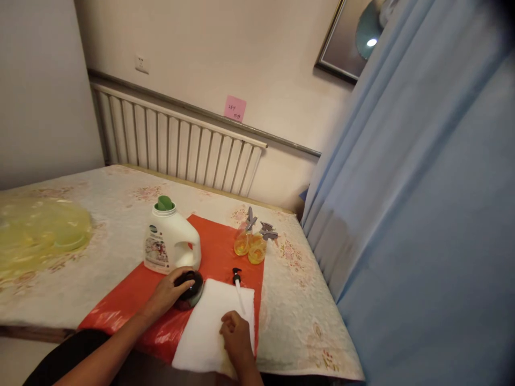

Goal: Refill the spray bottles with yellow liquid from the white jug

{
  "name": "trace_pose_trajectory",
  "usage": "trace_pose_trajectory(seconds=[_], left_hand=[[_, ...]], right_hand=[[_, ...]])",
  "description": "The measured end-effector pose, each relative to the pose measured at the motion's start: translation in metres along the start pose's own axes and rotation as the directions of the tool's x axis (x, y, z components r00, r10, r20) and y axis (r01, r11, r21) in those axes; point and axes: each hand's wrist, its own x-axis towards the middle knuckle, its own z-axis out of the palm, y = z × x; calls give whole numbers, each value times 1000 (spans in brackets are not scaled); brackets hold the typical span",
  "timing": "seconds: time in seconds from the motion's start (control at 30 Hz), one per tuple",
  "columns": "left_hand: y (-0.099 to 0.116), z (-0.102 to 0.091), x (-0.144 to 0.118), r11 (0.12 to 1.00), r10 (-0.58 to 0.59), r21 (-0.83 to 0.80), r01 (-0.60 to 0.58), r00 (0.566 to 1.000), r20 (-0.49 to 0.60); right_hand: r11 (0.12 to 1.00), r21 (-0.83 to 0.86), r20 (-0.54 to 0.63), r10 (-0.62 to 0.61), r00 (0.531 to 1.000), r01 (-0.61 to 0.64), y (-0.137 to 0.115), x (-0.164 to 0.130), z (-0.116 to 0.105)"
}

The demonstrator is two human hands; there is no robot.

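My left hand (168, 294) is closed over a small dark round container (190, 287) lying on the red mat (219, 246), just in front of a white detergent jug (171, 242) with a green cap. My right hand (236, 333) rests with curled fingers on a white folded towel (209, 327) near the table's front edge. A pump dispenser head (238, 283) with its white tube lies on the towel just beyond that hand. Whether the right fingers pinch the tube's end, I cannot tell.
Two small spray bottles of yellow liquid (250, 244) stand at the mat's far right corner. A yellow translucent plastic sheet (38, 230) lies at the table's left. A radiator (181, 145) runs along the wall behind. A blue curtain (402, 214) hangs close on the right.
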Motion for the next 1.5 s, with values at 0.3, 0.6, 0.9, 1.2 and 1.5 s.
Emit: trace_pose_trajectory(seconds=[0.3,0.6,0.9,1.2,1.5], left_hand=[[11,-11,-5,1000,-21,4,21,998,-58],[30,-40,-6,996,-54,59,63,987,-148],[34,-36,-19,997,-47,47,53,992,-118],[35,-19,-28,999,-31,16,32,998,-55],[18,-9,-33,1000,-6,16,6,1000,-11]], right_hand=[[999,39,36,20,999,-22,1,0,0],[998,51,37,25,999,-27,1,-3,-1],[996,82,33,34,999,-36,1,-5,-1],[996,82,42,42,998,-45,-1,-5,-2],[996,77,45,51,998,-54,0,-5,-2]])
